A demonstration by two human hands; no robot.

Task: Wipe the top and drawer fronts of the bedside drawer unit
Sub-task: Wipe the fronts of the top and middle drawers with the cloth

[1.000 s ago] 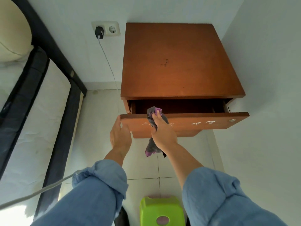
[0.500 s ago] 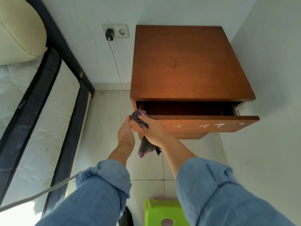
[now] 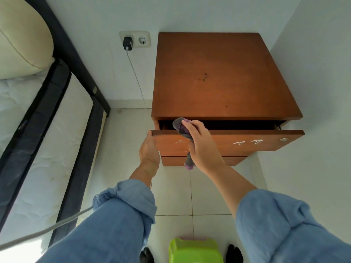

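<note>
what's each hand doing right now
Left hand: holds the left end of the drawer front.
Right hand: grips the cloth on the drawer's top edge.

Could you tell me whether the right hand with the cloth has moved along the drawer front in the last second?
Yes: the right hand and cloth went left along the drawer front, then back right.
</note>
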